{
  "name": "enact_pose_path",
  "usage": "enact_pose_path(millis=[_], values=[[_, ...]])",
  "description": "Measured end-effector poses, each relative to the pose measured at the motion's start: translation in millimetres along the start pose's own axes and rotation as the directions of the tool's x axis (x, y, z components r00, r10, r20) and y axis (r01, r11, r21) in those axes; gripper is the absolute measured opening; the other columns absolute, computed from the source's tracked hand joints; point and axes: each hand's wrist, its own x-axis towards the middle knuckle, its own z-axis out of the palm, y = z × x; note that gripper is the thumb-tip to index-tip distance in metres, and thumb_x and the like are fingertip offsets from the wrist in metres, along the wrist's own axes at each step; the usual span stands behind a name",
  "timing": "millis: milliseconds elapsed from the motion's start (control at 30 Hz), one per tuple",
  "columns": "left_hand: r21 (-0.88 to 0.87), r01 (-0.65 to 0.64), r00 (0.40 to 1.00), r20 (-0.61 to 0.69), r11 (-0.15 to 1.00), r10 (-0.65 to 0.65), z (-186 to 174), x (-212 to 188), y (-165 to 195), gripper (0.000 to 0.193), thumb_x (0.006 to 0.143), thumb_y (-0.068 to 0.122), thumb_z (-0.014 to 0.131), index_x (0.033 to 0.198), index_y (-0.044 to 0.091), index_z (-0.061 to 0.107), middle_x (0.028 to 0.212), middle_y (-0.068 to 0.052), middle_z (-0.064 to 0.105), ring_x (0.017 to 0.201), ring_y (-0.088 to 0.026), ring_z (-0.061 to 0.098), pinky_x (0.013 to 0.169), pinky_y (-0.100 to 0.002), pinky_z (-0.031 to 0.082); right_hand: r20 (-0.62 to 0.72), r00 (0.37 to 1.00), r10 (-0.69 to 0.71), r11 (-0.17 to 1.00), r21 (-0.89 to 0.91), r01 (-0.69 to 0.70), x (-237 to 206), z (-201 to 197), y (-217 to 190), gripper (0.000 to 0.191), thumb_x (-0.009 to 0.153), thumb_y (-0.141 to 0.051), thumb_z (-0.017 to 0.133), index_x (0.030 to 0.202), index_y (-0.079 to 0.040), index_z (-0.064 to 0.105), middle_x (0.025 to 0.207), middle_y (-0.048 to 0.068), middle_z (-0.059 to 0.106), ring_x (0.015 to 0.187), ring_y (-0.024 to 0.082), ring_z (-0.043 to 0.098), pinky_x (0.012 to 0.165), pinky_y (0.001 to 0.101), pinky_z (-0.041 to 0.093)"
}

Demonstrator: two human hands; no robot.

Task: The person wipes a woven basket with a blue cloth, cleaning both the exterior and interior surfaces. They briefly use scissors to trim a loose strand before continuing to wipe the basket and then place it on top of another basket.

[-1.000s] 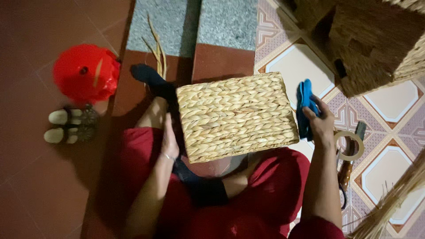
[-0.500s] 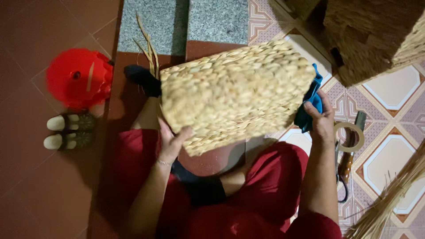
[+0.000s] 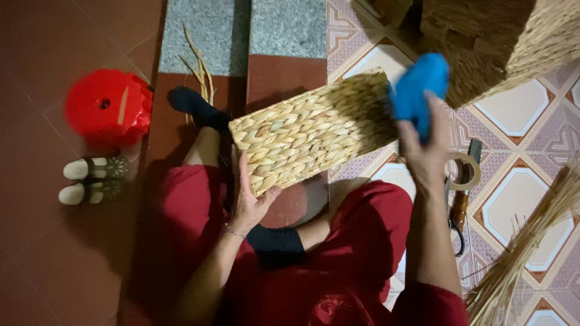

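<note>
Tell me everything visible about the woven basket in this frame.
The woven basket is box-shaped, plaited from pale straw-coloured fibre in thick braided rows. It is held tilted above the lap, its right end higher. The left hand supports its lower left edge; the right hand, holding a blue cloth, is at its right end.
</note>
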Motion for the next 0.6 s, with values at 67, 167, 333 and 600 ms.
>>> enact_pose_path(millis=[67,167,333,600], values=[[-0.014,0.033,0.999,-0.007,0.999,-0.033,2.5,-2.0,-2.3,0.115,0.088,0.031,0.081,0.166,0.003,0.001,0.172,-0.030,0.005,0.162,-0.041,0.012,0.130,-0.048,0.019,0.209,0.975,-0.071,0.907,-0.393,0.150,18.2,26.6,-20.0,0.066,0.087,-0.034,0.085,0.145,-0.011,0.063,0.148,0.025,0.053,0.125,0.043,0.054,0.103,0.0535,0.042],[-0.079,0.085,0.995,-0.044,0.993,-0.088,9.1,-7.4,-11.7,0.110,0.093,0.033,0.076,0.167,0.003,0.000,0.174,-0.029,0.012,0.161,-0.039,0.023,0.130,-0.045,0.026,0.164,0.978,-0.131,0.708,-0.675,0.208,24.2,64.7,-43.5,0.065,0.082,-0.044,0.085,0.139,-0.018,0.067,0.138,0.019,0.060,0.119,0.043,0.058,0.098,0.0530,0.045],[-0.207,0.071,0.994,-0.070,0.976,-0.088,25.7,-28.6,-45.2,0.109,0.093,0.028,0.077,0.166,0.003,0.000,0.169,-0.031,0.022,0.152,-0.041,0.036,0.123,-0.045,0.035,0.196,0.946,-0.260,0.813,-0.483,0.323,9.2,108.4,-102.0,0.048,0.081,-0.006,0.072,0.130,-0.008,0.070,0.128,0.022,0.067,0.087,0.033,0.061,0.075,0.0454,0.049],[0.356,0.196,0.957,0.132,0.914,-0.257,28.2,-36.0,-83.4,0.088,0.097,0.036,0.077,0.156,0.009,0.018,0.138,-0.023,0.061,0.125,-0.037,0.062,0.103,-0.044,0.049,0.402,0.724,-0.561,0.739,-0.153,0.657,-41.8,158.7,-178.0,0.056,0.075,-0.014,0.069,0.130,-0.017,0.069,0.124,0.020,0.070,0.085,0.028,0.064,0.067,0.0410,0.054]])
